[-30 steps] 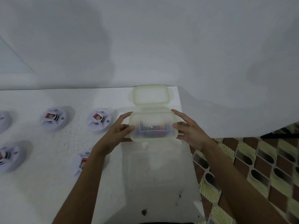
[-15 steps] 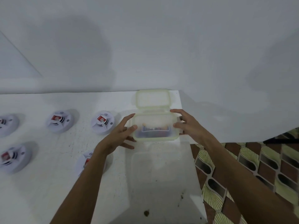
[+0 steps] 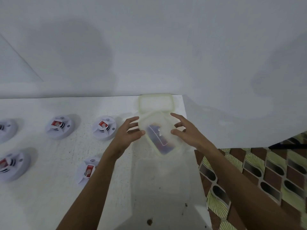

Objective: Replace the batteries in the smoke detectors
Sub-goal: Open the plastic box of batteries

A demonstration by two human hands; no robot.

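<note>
A translucent plastic box (image 3: 160, 137) with dark batteries inside hangs skewed above the white table's (image 3: 49, 196) far right corner. My left hand (image 3: 127, 132) touches its left rim with the thumb, fingers spread. My right hand (image 3: 186, 130) presses its right rim with the thumb, fingers also spread. The box's lid (image 3: 155, 103) lies flat just behind it. Several white smoke detectors lie face down with red batteries showing: two in the back row (image 3: 59, 127) (image 3: 104, 128), one (image 3: 87, 170) partly under my left forearm, and two more at the left edge (image 3: 13, 165) (image 3: 5, 130).
A faint clear rectangular shape (image 3: 162, 176) lies on the table in front of the box. The table's right edge (image 3: 192, 150) drops to a patterned tiled floor (image 3: 257, 171). A plain white wall (image 3: 149, 47) rises behind.
The box has turned from square-on to diagonal between my hands, and my fingers have spread wider. The camera view has shifted slightly, so the detectors sit further right.
</note>
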